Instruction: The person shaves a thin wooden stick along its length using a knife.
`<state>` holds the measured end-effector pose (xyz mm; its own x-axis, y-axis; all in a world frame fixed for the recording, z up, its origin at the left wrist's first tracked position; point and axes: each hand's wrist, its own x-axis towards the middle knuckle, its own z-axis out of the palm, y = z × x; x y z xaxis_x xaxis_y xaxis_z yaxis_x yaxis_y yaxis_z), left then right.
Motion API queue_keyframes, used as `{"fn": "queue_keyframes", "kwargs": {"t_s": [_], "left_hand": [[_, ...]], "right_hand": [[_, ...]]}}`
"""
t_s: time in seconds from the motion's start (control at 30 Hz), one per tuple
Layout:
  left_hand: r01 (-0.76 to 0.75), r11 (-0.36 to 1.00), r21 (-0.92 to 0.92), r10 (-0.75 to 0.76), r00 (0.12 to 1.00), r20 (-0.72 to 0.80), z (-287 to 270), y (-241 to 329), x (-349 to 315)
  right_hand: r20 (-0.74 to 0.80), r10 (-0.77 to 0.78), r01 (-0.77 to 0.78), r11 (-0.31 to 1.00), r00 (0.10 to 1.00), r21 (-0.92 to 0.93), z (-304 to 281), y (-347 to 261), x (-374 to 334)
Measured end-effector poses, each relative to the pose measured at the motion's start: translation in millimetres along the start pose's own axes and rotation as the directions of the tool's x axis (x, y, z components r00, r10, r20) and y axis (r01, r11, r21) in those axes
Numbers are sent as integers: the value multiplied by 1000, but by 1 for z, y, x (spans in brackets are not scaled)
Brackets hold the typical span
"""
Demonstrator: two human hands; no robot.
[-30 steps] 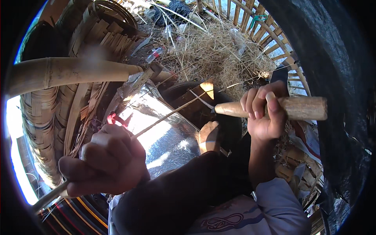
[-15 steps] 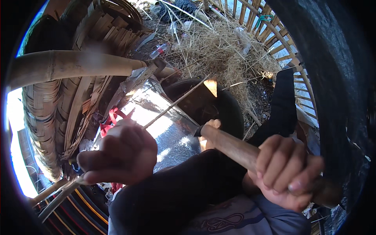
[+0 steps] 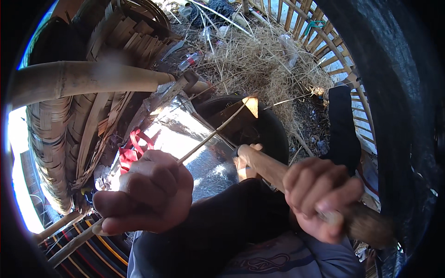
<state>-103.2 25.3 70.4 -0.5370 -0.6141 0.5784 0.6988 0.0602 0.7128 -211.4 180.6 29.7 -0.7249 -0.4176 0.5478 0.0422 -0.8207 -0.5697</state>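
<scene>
My left hand is closed around a thin bamboo stick. The stick slants up and right from the fist, over a shiny silver sheet. A pale rod shows below the same fist; whether it is the same piece is hidden. My right hand, slightly blurred, grips a thick wooden handle. Its near end runs back under my right arm, and a dark collar shows at its far end. Any blade beyond the collar is hard to make out. My dark-trousered leg lies beneath both hands.
A thick bamboo pole juts in from the left beside woven bamboo baskets. Ahead are a black round tub, a red strap and dry straw. A slatted bamboo frame curves along the right.
My right hand and the wooden handle have shifted left. My left fist has moved slightly right and down, and the thin stick has shifted with it.
</scene>
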Motion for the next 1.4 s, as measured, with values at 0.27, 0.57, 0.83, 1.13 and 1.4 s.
{"fn": "queue_keyframes", "kwargs": {"t_s": [0.27,0.57,0.83,1.13,1.4], "left_hand": [[2,1000,6,-2,1000,0,2,7,4],[-28,1000,-6,28,999,-43,-6,-3,-12],[17,997,72,-19,999,36,-3,1,-7],[-13,999,52,10,998,64,-4,9,8],[76,994,79,-88,983,161,1,25,28]], "right_hand": [[54,0,-8,990,999,141,-3,-21,-1],[-23,21,-18,993,1000,120,2,-14,-6],[-59,102,-104,994,993,-45,2,-12,-6],[-101,91,-89,996,991,19,17,-24,5],[-64,73,-68,994,995,83,16,-32,10]]}}
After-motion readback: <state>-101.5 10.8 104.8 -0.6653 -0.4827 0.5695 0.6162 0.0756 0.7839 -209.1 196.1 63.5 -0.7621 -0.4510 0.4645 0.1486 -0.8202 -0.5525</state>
